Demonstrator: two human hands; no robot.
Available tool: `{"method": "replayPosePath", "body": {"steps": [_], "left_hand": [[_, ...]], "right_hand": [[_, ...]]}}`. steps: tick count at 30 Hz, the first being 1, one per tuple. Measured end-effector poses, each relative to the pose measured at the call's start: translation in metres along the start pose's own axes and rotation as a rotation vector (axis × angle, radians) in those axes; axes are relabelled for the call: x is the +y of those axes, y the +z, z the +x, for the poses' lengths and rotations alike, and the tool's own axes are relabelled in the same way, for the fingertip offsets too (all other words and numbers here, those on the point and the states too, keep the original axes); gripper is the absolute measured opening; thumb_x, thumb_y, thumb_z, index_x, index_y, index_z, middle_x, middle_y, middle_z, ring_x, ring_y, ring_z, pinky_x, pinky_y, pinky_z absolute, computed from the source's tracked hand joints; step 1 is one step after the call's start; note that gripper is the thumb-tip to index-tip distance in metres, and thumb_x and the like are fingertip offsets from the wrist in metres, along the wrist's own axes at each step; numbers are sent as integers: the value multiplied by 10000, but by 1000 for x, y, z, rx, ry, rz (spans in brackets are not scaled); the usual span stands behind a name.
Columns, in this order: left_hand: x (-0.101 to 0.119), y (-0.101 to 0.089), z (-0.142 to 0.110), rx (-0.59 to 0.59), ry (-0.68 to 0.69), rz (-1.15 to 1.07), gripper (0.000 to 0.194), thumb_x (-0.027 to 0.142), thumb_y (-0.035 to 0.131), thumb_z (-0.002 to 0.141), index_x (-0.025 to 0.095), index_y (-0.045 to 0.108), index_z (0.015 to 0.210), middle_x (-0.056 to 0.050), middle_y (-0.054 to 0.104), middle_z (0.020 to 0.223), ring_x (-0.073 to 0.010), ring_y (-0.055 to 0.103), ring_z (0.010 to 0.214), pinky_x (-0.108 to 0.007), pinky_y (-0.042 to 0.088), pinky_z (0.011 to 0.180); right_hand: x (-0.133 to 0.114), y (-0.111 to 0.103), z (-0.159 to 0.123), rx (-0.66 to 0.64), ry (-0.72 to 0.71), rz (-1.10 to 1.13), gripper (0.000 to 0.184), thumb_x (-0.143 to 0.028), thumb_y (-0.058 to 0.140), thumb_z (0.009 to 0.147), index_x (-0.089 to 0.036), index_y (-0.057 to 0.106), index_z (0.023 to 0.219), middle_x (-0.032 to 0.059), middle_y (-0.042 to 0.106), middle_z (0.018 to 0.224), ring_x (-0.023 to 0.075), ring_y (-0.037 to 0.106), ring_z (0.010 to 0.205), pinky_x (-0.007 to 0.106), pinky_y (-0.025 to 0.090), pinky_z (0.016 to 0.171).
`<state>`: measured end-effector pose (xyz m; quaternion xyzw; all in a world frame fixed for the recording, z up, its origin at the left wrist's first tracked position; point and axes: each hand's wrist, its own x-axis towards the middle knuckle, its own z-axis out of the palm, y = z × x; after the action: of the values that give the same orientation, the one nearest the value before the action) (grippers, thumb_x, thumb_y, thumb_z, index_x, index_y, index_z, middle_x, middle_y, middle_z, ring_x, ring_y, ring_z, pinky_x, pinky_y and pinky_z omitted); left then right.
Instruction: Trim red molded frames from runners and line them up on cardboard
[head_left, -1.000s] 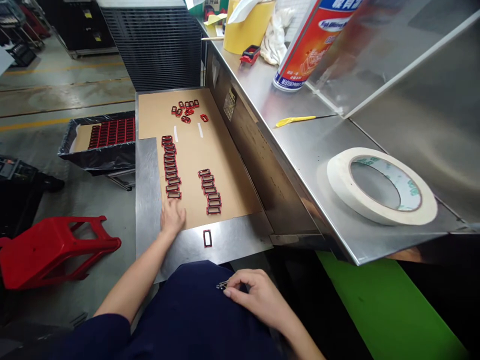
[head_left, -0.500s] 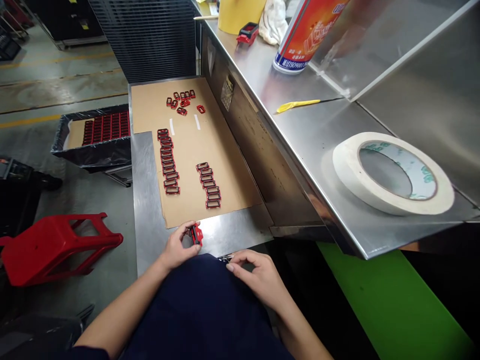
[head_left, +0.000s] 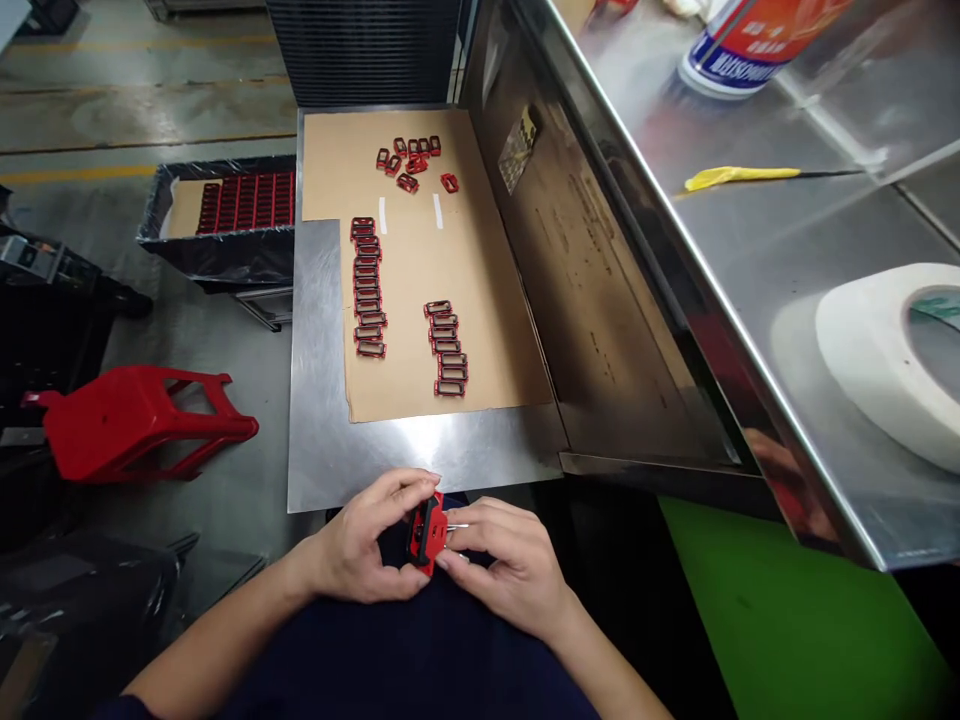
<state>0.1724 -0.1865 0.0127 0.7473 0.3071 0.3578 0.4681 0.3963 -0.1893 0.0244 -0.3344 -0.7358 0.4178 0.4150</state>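
You hold a red rectangular frame (head_left: 426, 533) between both hands, just above your lap and just short of the near edge of the steel shelf (head_left: 420, 450). Your left hand (head_left: 360, 535) curls closed around one side, its forearm (head_left: 225, 630) angling inward. Your right hand (head_left: 510, 565) grips the other side, beside a thin silver pin (head_left: 457, 525). Beyond, more red frames (head_left: 367, 285) lie in rows on a cardboard sheet (head_left: 405, 370). The lettering on the spray can (head_left: 750, 50) is unreadable.

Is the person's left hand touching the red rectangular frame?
Touching: the head view shows the left hand holding the red rectangular frame, its fingers pressed against the frame's upper left side.
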Motion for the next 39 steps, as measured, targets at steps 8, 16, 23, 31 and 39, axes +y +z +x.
{"method": "replayPosePath", "body": {"steps": [8, 16, 23, 31, 39], "left_hand": [[-2, -1, -5, 28, -61, -58, 849, 266, 752, 821, 257, 306, 1544, -177, 463, 1338, -298, 545, 1228, -429, 560, 962], [-6, 2, -6, 27, -73, -94, 851, 377, 733, 846, 307, 269, 1556, -166, 438, 1338, -270, 566, 1172, -336, 614, 835], [-7, 2, -5, 29, -98, -96, 861, 304, 742, 841, 334, 261, 1555, -160, 448, 1335, -278, 568, 1162, -360, 620, 823], [-11, 5, -5, 58, -103, -152, 858, 296, 761, 825, 339, 292, 1542, -150, 439, 1320, -273, 564, 1156, -362, 620, 836], [-14, 7, -7, 76, -92, -136, 860, 297, 761, 827, 339, 287, 1543, -143, 432, 1309, -259, 571, 1143, -367, 615, 863]], "right_hand": [[-4, 0, -2, 27, -98, -115, 82, -255, 701, 973, -185, 742, 959, 80, 683, 1018, 161, 653, 836, 271, 541, 702], [-2, 2, -6, 99, -119, -83, 116, -281, 753, 945, -173, 709, 947, 80, 692, 1006, 147, 667, 757, 260, 552, 669], [-1, 3, -5, 84, -110, -97, 140, -303, 759, 943, -174, 707, 957, 85, 693, 1037, 157, 688, 800, 262, 564, 702], [0, 6, -5, 138, -103, -68, 111, -291, 753, 947, -185, 722, 961, 77, 702, 1009, 173, 707, 823, 262, 587, 727], [-2, 1, -3, 51, -93, -96, 91, -274, 717, 976, -183, 721, 984, 71, 700, 1025, 181, 702, 904, 259, 578, 748]]}}
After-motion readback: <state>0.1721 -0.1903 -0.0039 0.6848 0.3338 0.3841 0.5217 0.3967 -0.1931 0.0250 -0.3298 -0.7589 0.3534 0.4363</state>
